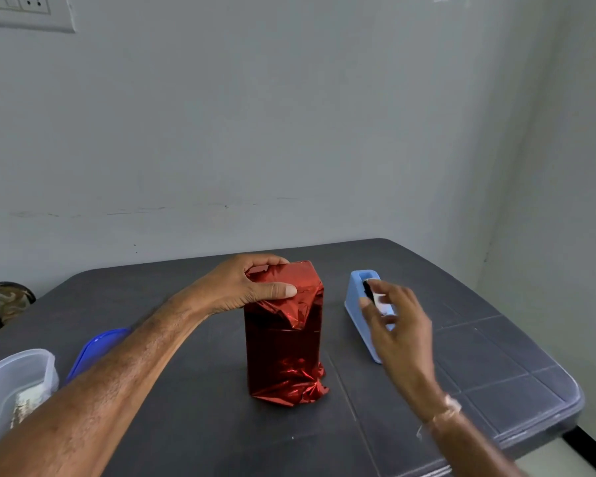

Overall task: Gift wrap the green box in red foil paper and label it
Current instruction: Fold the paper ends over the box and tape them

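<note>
One box (pixel 284 339), sheathed in red foil, stands upright on the table (pixel 479 356). The left hand (pixel 245 287) grips its top, thumb pressing a loose flap. The foil looks slick and crinkly and the carton likely stiff and light, so hold it by the top edges. Right of the box is one dispenser (pixel 358 297). The right hand (pixel 398 321) curls there, blurred; I cannot tell whether it is pinching. Left of the box are one lid (pixel 97 346) and one tub (pixel 18 373).

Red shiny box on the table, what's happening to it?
A person is wrapping it. The box, covered in red foil, stands upright on the dark table. The left hand grips its top, thumb pressing a folded flap down. The right hand reaches to the blue tape dispenser beside it, fingers at the tape; it is too blurred to tell if tape is pinched. The foil at the bottom is crumpled, and no label shows.
</note>
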A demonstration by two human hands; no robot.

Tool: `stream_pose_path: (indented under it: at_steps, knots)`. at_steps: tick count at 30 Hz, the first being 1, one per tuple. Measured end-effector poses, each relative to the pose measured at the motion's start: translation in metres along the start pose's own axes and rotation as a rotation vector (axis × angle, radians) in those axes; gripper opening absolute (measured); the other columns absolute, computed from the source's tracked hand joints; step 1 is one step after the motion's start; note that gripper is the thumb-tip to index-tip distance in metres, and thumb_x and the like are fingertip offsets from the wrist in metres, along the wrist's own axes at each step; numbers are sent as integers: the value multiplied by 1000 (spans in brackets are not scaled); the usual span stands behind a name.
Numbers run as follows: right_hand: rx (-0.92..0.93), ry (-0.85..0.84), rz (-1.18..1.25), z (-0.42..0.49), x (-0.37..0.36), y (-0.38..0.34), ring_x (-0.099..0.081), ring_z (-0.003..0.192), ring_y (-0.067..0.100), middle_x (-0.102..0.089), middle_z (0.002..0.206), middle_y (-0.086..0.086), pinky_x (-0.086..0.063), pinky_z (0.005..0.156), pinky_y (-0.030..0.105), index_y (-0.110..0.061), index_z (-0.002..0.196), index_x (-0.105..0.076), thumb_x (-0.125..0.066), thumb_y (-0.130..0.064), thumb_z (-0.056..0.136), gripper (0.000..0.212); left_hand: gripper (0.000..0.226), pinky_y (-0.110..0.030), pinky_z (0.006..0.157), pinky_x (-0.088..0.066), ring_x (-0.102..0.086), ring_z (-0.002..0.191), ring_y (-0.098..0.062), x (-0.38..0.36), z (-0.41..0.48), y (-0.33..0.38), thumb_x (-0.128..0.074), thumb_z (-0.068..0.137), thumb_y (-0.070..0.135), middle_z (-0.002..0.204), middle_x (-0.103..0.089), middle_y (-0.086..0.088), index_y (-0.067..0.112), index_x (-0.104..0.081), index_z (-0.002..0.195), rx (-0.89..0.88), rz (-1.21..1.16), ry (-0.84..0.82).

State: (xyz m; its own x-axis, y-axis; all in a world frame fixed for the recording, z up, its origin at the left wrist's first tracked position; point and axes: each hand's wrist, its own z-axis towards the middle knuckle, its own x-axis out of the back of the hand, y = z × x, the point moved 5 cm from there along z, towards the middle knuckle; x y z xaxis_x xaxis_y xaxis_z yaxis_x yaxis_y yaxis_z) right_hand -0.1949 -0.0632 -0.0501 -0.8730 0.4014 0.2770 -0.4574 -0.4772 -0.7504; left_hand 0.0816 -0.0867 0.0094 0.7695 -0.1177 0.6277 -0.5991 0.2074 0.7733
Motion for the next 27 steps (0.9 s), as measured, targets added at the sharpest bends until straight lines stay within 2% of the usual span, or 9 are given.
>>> stream_pose_path:
  at_steps: [3, 6, 8, 11, 13, 16, 20, 27]
  knots:
    - [-304, -122, -286, 36, 25, 56, -65, 104, 20, -68, 118, 2, -54, 87, 36, -16, 116, -74, -68, -43, 93, 36, 80, -45, 114, -43, -55, 125, -7, 0, 4, -2, -84, 54, 76, 134, -61, 15, 46, -65, 126, 10, 1, -10]
    - [-625, -333, -130, 44, 25, 87, -64, 91, 18, -69, 106, 9, -56, 71, 32, -3, 107, -73, -67, -45, 95, 44, 91, -46, 113, -43, -54, 128, -9, 1, 6, -5, -80, 43, 84, 138, -59, 11, 48, -65, 125, 1, -8, -7]
    - [-741, -423, -19, 45, 17, 97, -66, 101, 24, -68, 115, 13, -61, 75, 36, 0, 113, -70, -70, -42, 94, 46, 90, -47, 112, -45, -55, 128, -10, 2, 6, -8, -81, 43, 83, 138, -59, 11, 48, -65, 124, 1, -23, -5]
    - [-831, -470, 42, 50, 10, 100, -67, 109, 34, -64, 124, 19, -63, 82, 44, 5, 121, -64, -75, -32, 92, 49, 88, -47, 108, -49, -55, 128, -13, 2, 6, -10, -81, 43, 82, 138, -59, 10, 50, -65, 123, 14, -37, -9]
    - [-903, -481, 65, 53, 7, 97, -65, 110, 36, -58, 128, 20, -64, 77, 46, 6, 126, -60, -76, -24, 92, 48, 87, -47, 105, -51, -55, 128, -15, 2, 7, -10, -81, 43, 82, 138, -59, 9, 51, -65, 123, 23, -45, -9]
    - [-962, -448, 94, 57, 6, 94, -64, 109, 43, -53, 132, 24, -64, 68, 51, 7, 123, -61, -73, -12, 93, 37, 86, -47, 106, -50, -54, 128, -15, 1, 8, -11, -81, 44, 80, 139, -58, 7, 50, -65, 123, 23, -53, -13]
    - [-996, -397, 158, 56, 5, 94, -63, 113, 46, -50, 140, 23, -63, 62, 55, 5, 133, -59, -71, -10, 94, 44, 88, -45, 103, -52, -53, 129, -16, 1, 8, -11, -80, 43, 80, 140, -57, 8, 49, -65, 124, 24, -55, -8]
    - [-963, -294, 284, 41, 5, 97, -68, 107, 41, -56, 131, 21, -63, 75, 55, 5, 130, -59, -75, -16, 91, 47, 91, -46, 100, -53, -50, 132, -18, 1, 7, -11, -80, 43, 79, 146, -53, 4, 49, -63, 127, 40, -50, -7]
